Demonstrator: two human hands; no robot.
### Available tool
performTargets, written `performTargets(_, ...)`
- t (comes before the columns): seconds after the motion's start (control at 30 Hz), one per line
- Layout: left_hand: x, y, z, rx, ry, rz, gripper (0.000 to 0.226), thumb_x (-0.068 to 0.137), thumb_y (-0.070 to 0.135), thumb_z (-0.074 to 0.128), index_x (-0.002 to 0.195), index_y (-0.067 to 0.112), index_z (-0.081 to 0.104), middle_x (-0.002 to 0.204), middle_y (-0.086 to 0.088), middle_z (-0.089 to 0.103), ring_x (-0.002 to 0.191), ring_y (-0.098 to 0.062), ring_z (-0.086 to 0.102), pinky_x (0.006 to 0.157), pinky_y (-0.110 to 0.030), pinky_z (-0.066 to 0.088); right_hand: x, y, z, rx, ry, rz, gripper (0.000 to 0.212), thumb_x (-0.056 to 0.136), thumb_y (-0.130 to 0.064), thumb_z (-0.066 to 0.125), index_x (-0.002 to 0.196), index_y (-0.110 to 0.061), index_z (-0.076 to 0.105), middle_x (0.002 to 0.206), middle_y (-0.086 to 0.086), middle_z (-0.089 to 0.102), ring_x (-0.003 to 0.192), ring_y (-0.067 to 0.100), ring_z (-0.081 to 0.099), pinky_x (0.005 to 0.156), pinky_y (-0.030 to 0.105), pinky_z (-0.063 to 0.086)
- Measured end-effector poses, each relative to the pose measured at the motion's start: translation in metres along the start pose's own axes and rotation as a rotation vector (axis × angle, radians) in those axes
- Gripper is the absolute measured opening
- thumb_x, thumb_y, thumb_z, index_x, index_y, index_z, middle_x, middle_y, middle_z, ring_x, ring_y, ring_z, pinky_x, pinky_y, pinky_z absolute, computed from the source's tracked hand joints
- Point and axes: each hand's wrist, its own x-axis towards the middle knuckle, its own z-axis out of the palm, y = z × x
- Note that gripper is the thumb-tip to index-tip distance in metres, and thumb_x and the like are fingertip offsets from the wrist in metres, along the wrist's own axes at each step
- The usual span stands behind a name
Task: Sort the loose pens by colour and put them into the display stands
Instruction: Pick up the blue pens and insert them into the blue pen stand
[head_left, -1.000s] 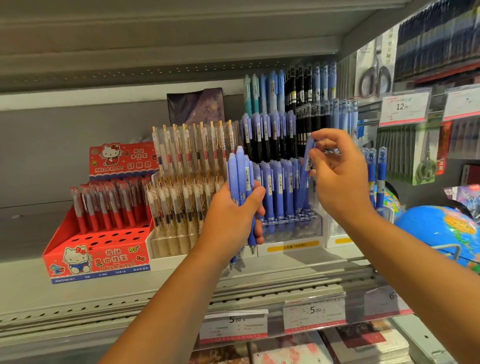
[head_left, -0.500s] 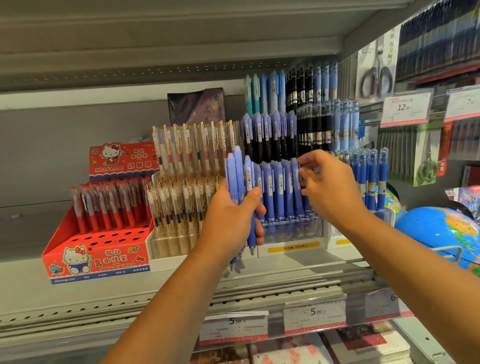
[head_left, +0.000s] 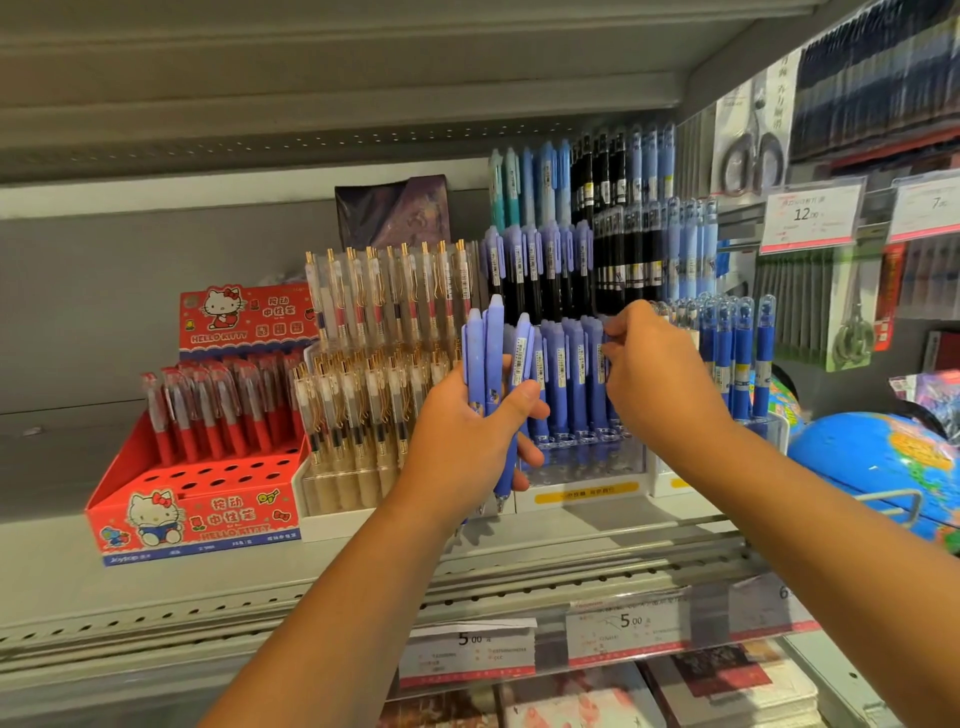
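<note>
Loose pens: a bundle of periwinkle-blue plastic click pens (head_left: 491, 358) stands upright in front of the display, tips down, three rounded tops showing.
Left hand: the left hand (head_left: 467, 441) is wrapped round the bundle's lower half, thumb across the front and fingers curled behind. The grip and its place match a second ago.
Single pen: one more periwinkle pen (head_left: 601, 364) stands at the right end of the front row of matching pens (head_left: 566, 374). A second ago it was tilted and lifted above that row; now it is upright and level with its neighbours.
Right hand: the right hand (head_left: 660, 379) pinches the upper part of that pen with curled fingertips. The hand hides most of the barrel, so I cannot tell whether the tip sits in a hole. It is lower than half a second ago.
Display stand: the clear acrylic tiered stand with a yellow label (head_left: 587, 467) holds the blue row, with black and pale blue pens on the tiers behind.
Left neighbours: clear pens with gold clips (head_left: 374, 332) fill the next stand. Beyond it, a red cardboard cartoon-cat box (head_left: 197, 514) holds red pens (head_left: 208, 410).
Right neighbours: dark blue capped pens (head_left: 737, 364) stand just beside the right hand, with a blue globe (head_left: 883, 467) further right.
Shelf: the grey metal shelf (head_left: 260, 561) carries price tags (head_left: 631, 623) along its front edge.
</note>
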Motion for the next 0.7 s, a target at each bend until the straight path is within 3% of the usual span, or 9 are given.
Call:
performTargets(0.2,0.000,0.000,0.000,-0.002,-0.010,-0.009,0.024,0.097,0.018,0.060,0.107,0.038,0.050,0.083,0.001,0.074,0.052,-0.020,0.065,0.046,-0.034,0.057,-0.005,-0.003,-0.004,-0.098,-0.013,-0.016,0.017,0.097,-0.001,0.047,0.112,-0.009,0.050,0.100,0.014,0.061,0.085,0.033,0.059,0.072,0.053,0.054)
performTargets(0.33,0.000,0.000,0.000,0.004,-0.002,-0.016,0.025,0.097,0.018,0.061,0.109,0.036,0.050,0.086,0.000,0.075,0.053,-0.023,0.066,0.046,-0.032,0.056,-0.012,-0.006,-0.002,-0.268,0.029,-0.090,0.015,0.099,-0.007,0.044,0.112,-0.010,0.051,0.098,0.014,0.061,0.078,0.033,0.055,0.058,0.037,0.044)
performTargets(0.4,0.001,0.000,0.001,-0.007,0.009,-0.021,0.023,0.096,0.018,0.062,0.108,0.033,0.049,0.087,-0.001,0.075,0.053,-0.025,0.066,0.045,-0.034,0.056,-0.013,-0.008,-0.001,-0.286,0.064,-0.138,0.027,0.099,-0.011,0.045,0.126,-0.007,0.048,0.111,0.015,0.060,0.092,0.033,0.055,0.064,0.034,0.038)
performTargets(0.47,0.002,0.000,0.001,-0.019,0.016,-0.023,0.022,0.096,0.018,0.062,0.107,0.030,0.048,0.088,-0.003,0.075,0.053,-0.026,0.066,0.045,-0.035,0.056,-0.014,-0.009,-0.003,-0.248,0.101,-0.203,0.040,0.100,-0.015,0.048,0.138,-0.005,0.042,0.122,0.015,0.056,0.108,0.032,0.052,0.076,0.038,0.042)
performTargets(0.57,0.002,0.000,0.000,-0.010,0.005,-0.018,0.019,0.096,0.018,0.062,0.105,0.027,0.048,0.085,-0.002,0.075,0.051,-0.025,0.065,0.045,-0.034,0.055,-0.017,-0.016,-0.005,0.046,0.117,-0.310,0.027,0.097,-0.017,0.055,0.123,-0.008,0.054,0.112,0.007,0.056,0.102,0.021,0.054,0.083,0.031,0.047)
performTargets(0.63,0.002,-0.002,0.000,0.003,-0.014,-0.016,0.018,0.095,0.018,0.063,0.106,0.025,0.050,0.082,-0.001,0.074,0.050,-0.023,0.064,0.045,-0.034,0.056,-0.019,-0.024,-0.005,0.353,0.034,-0.238,0.016,0.095,-0.020,0.060,0.111,-0.015,0.059,0.102,-0.001,0.061,0.093,0.010,0.059,0.078,0.021,0.050)
performTargets(0.7,0.003,-0.003,0.000,0.014,-0.030,-0.007,0.020,0.093,0.021,0.065,0.106,0.026,0.051,0.082,-0.002,0.074,0.049,-0.023,0.064,0.045,-0.035,0.056,-0.020,-0.032,-0.005,0.618,-0.079,-0.108,0.016,0.093,-0.022,0.065,0.108,-0.017,0.060,0.096,0.001,0.065,0.089,0.014,0.064,0.076,0.025,0.055)
